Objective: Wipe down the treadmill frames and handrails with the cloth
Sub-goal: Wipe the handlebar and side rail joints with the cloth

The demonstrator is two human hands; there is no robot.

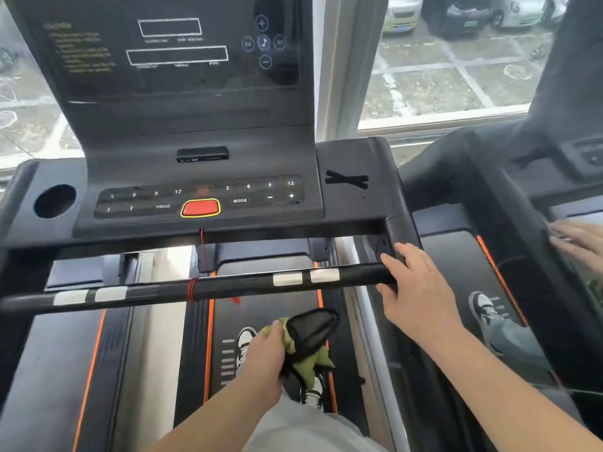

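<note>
Two hands in view, both busy. Landmark = front handrail (228, 288), the black bar running across below the console (195, 164). Right hand (414, 288) is clamped on the handrail's far right end, where it joins the side rail: fingers over the top, thumb underneath. Left hand (264, 357) is below the handrail, nearer the camera and right of its middle, fingers curled around a bunched green cloth (311, 365) plus a black mesh piece (313, 331) lying against the cloth; can't tell what the mesh piece is. The cloth is off the handrail, hanging over the belt (261, 308), not touching any frame part. On the handrail: two silver sensor pads (287, 278) left of the right hand, two more near its left end, and a red cord (192, 288) wrapped around it near the middle. Above the handrail, the console carries a red stop button (200, 207) with a yellow rim, and a round cup holder (54, 201) at its left end. Below the handrail, a black-and-white shoe (244, 337) stands on the belt just left of the left hand. Right of the handrail, on the neighbouring treadmill, are a second person's hand (577, 246) and sneaker (483, 308).
</note>
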